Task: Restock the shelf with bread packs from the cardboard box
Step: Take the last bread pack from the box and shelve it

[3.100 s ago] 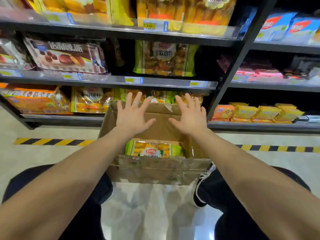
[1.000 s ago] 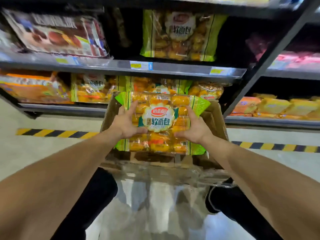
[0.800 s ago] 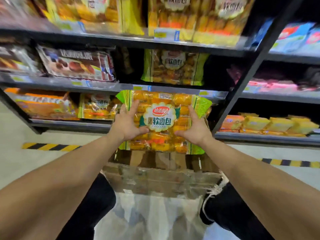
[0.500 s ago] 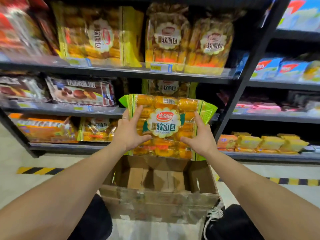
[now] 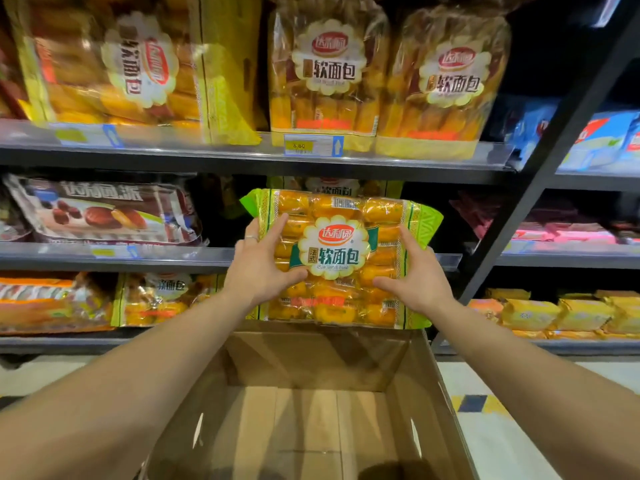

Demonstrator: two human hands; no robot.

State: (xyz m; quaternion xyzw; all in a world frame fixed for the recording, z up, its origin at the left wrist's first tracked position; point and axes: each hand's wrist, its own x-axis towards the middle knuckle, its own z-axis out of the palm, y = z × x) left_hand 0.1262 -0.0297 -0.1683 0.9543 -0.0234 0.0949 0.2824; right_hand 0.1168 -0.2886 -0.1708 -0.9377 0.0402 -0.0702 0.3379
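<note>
Both hands, left (image 5: 258,268) and right (image 5: 414,277), fingers spread, grip the bread pack (image 5: 341,254) above the cardboard box (image 5: 408,372)

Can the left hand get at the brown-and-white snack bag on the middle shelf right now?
Probably not yet: the left hand grips the green-edged clear plastic bread pack, shared with the right hand. The way to the brown-and-white snack bag looks open, though.

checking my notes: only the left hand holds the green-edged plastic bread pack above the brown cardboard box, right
No, the head view shows both: left hand and right hand each grip a side of the green-edged plastic bread pack above the brown cardboard box.
</note>
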